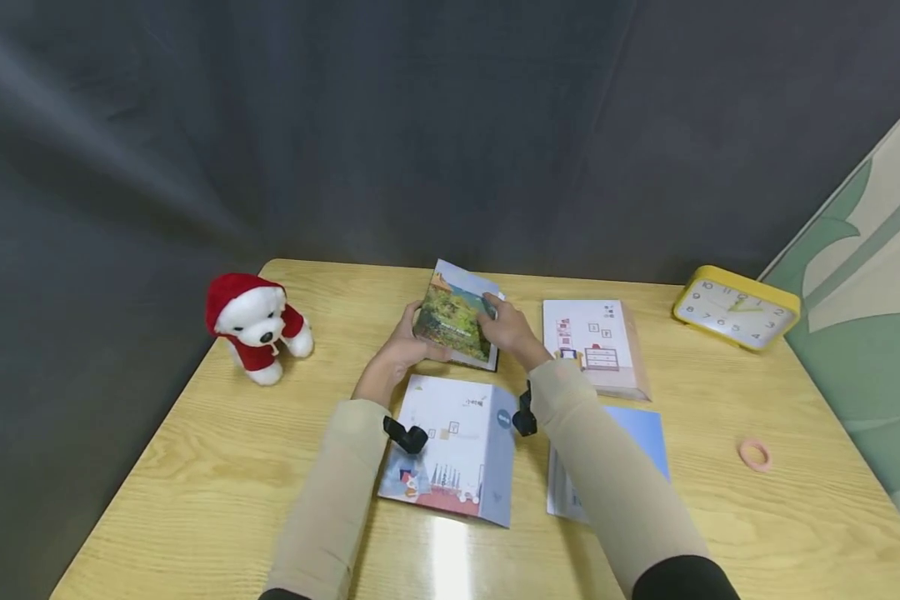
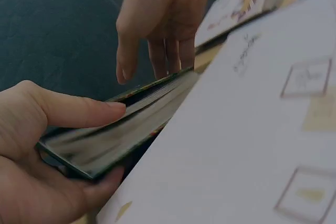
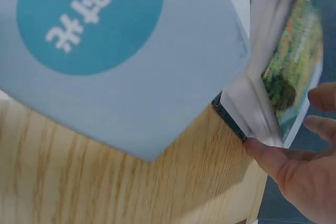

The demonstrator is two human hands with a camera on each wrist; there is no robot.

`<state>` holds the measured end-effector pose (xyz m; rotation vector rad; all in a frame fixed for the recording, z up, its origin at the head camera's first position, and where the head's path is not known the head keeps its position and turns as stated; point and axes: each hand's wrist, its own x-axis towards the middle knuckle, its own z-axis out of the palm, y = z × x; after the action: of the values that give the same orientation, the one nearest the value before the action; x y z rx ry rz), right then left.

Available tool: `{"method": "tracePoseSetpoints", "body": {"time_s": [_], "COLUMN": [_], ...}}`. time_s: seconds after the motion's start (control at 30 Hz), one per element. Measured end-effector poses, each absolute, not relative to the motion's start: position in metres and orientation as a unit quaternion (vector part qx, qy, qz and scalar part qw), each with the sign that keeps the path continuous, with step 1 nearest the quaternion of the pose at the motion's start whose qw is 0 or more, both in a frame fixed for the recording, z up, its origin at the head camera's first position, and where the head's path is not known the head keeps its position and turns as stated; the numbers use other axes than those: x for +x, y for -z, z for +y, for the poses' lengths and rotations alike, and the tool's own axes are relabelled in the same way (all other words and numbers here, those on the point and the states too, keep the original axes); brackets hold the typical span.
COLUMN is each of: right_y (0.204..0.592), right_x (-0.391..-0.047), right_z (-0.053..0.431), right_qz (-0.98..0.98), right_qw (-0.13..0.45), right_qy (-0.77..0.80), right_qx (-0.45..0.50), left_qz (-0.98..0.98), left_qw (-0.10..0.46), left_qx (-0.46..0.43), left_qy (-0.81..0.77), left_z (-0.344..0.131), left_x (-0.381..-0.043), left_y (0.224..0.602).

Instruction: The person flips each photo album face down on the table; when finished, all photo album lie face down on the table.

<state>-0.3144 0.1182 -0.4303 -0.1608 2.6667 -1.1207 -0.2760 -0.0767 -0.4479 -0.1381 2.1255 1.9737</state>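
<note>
A small thick book point(image 1: 455, 321) with a garden picture on its cover is held tilted near the back edge of the table. My left hand point(image 1: 407, 345) grips its left side; in the left wrist view the thumb lies across the page edges and the fingers are underneath. At the other side my right hand point(image 1: 512, 330) holds the book by its right edge, fingers over the cover. Just in front of both hands, a white book point(image 1: 442, 442) with a grey-blue spine lies flat, its cover filling much of both wrist views.
Right of the hands lies another white book point(image 1: 592, 346). A blue book point(image 1: 637, 433) is partly under the right forearm. Further right are a yellow clock point(image 1: 737, 308) and a pink ring point(image 1: 754, 455). A plush dog point(image 1: 255, 325) in red sits at the left edge.
</note>
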Motion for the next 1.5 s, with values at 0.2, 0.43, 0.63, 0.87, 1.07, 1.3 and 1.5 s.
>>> {"method": "tracePoseSetpoints", "body": {"time_s": [0.2, 0.43, 0.63, 0.87, 1.07, 1.3, 1.5], "right_y": [0.433, 0.428, 0.425, 0.409, 0.381, 0.369, 0.372], "right_x": [-0.311, -0.307, -0.308, -0.308, -0.309, -0.308, -0.309], "right_z": [0.117, 0.102, 0.091, 0.083, 0.084, 0.092, 0.091], "right_qz": [0.891, 0.84, 0.792, 0.807, 0.805, 0.815, 0.831], "right_qw": [0.128, 0.125, 0.16, 0.143, 0.112, 0.083, 0.024], "right_qy": [0.432, 0.527, 0.588, 0.572, 0.581, 0.573, 0.556], "right_qx": [-0.055, -0.042, -0.035, -0.034, -0.039, -0.001, -0.022], "left_qz": [0.687, 0.695, 0.707, 0.717, 0.71, 0.712, 0.683], "left_qw": [0.062, 0.066, 0.094, 0.081, 0.1, 0.112, 0.112], "left_qx": [-0.022, -0.02, -0.013, -0.02, -0.008, 0.02, 0.035], "left_qy": [-0.723, -0.716, -0.701, -0.692, -0.697, -0.693, -0.721], "left_z": [-0.064, -0.059, -0.053, -0.056, -0.047, -0.039, -0.041], "left_x": [-0.275, -0.271, -0.269, -0.268, -0.268, -0.272, -0.274], "left_y": [0.449, 0.446, 0.458, 0.46, 0.457, 0.456, 0.46]}}
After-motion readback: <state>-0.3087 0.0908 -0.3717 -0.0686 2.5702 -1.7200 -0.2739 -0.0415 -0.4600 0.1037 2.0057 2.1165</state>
